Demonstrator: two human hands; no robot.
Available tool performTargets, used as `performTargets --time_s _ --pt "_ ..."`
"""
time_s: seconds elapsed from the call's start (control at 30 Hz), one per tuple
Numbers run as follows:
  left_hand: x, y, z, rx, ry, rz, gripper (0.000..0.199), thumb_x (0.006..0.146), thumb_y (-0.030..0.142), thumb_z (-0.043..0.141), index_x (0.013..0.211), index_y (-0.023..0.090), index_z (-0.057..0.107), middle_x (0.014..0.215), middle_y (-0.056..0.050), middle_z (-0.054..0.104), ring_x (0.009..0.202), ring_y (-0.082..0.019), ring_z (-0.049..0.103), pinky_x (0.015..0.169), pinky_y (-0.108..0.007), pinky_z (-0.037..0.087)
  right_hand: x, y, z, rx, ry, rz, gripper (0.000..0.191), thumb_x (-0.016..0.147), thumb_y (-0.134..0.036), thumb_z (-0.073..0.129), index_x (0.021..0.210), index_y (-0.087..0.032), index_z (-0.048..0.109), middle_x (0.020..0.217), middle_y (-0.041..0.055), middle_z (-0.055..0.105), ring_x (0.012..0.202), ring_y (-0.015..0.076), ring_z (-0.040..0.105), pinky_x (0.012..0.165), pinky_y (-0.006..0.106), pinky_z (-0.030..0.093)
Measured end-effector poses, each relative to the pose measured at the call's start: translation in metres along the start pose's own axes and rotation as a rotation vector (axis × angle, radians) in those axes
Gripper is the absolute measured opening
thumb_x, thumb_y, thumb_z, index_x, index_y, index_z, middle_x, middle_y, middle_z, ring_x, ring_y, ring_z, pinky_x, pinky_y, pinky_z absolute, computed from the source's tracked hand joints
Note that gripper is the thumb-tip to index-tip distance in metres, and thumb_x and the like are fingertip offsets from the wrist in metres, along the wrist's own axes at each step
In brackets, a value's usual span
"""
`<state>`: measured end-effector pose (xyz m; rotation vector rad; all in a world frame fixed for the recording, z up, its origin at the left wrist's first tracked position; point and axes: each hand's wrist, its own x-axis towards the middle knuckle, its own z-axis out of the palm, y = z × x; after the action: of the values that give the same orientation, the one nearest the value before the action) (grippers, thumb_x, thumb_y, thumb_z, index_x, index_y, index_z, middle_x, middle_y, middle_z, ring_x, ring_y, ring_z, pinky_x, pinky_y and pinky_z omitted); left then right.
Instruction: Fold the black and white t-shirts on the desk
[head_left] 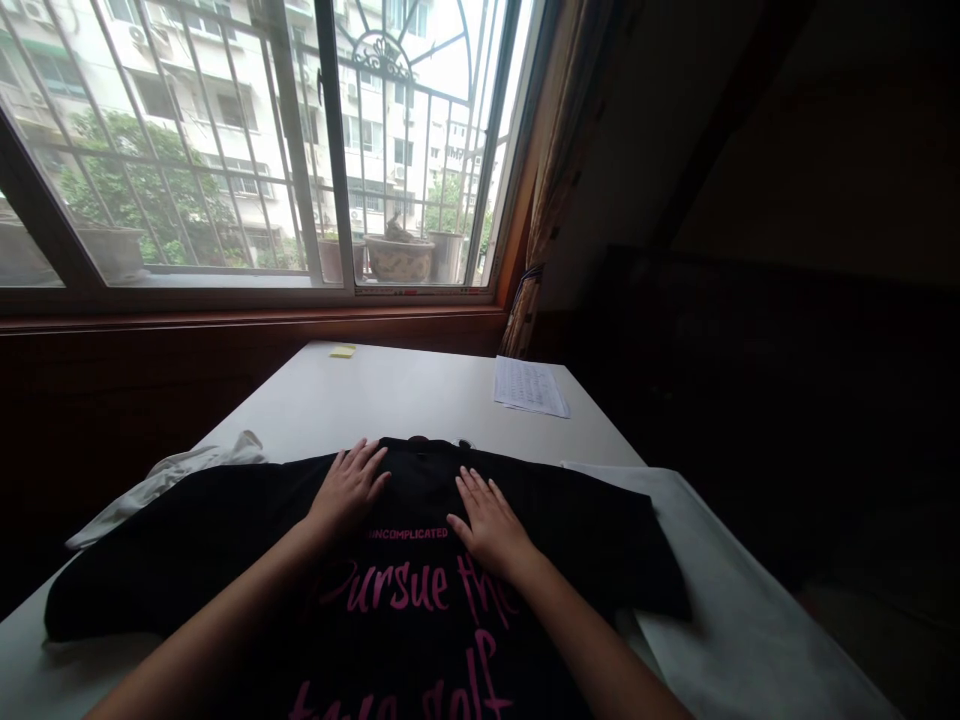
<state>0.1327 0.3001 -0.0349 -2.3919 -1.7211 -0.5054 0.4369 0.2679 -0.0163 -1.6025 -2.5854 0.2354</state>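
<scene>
A black T-shirt (420,500) with pink lettering lies spread out, its collar toward the window and a sleeve out to each side. My left hand (349,488) rests on it just left of the collar, fingers spread. To the right of the collar, my right hand (491,520) lies flat with its fingers stretched out over the cloth. Neither hand grips the fabric. My forearms cover part of the printed words. The shirt's lower part runs out of the bottom of the view.
The shirt lies on a white table (405,395). A crumpled white cloth (180,475) sticks out by the left sleeve, and a pale sheet (720,580) lies under the right one. Written papers (531,387) and a yellow sticky note (343,351) lie farther back. A barred window (337,150) stands behind.
</scene>
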Motion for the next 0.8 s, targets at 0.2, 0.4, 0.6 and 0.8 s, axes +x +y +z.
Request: performTargets --time_s 0.2,0.4,0.6,0.8 --pt "-0.076 -0.005 -0.018 0.008 -0.128 0.026 0.058 0.103 0.056 0.032 0.153 0.027 0.038 0.16 -0.004 0.035 0.149 -0.026 0.03 0.121 -0.054 0.024 -0.002 -0.002 0.001 -0.004 0.009 0.004 0.077 0.1 -0.062 0.017 0.159 -0.013 0.02 0.166 0.005 0.008 0.154 0.0203 0.005 0.125 0.042 0.003" --pt "-0.114 -0.026 -0.039 0.025 -0.146 0.041 0.057 0.103 0.054 0.036 0.155 0.032 0.031 0.162 -0.001 0.031 0.149 -0.025 0.031 0.121 -0.05 0.026 -0.006 0.004 0.004 0.014 0.056 0.036 0.079 0.099 -0.066 0.015 0.158 -0.014 0.024 0.166 0.0052 0.013 0.154 0.0208 0.01 0.125 0.043 0.006" --pt "-0.119 -0.025 -0.045 0.018 -0.225 0.003 0.058 0.103 0.056 0.031 0.156 0.034 0.026 0.164 0.0 0.024 0.151 -0.025 0.024 0.122 -0.052 0.021 -0.02 0.019 0.003 0.007 0.075 0.047 0.076 0.1 -0.064 0.019 0.157 -0.015 0.028 0.165 0.0053 0.019 0.153 0.0208 0.013 0.125 0.043 0.011" --pt "-0.118 -0.019 -0.056 -0.046 -0.297 0.038 0.059 0.101 0.059 0.034 0.156 0.041 0.022 0.165 0.003 0.02 0.152 -0.03 0.017 0.122 -0.057 0.011 -0.033 0.027 0.003 -0.005 0.074 0.042 0.071 0.101 -0.061 0.023 0.158 -0.018 0.027 0.165 0.005 0.02 0.153 0.0216 0.015 0.125 0.044 0.014"
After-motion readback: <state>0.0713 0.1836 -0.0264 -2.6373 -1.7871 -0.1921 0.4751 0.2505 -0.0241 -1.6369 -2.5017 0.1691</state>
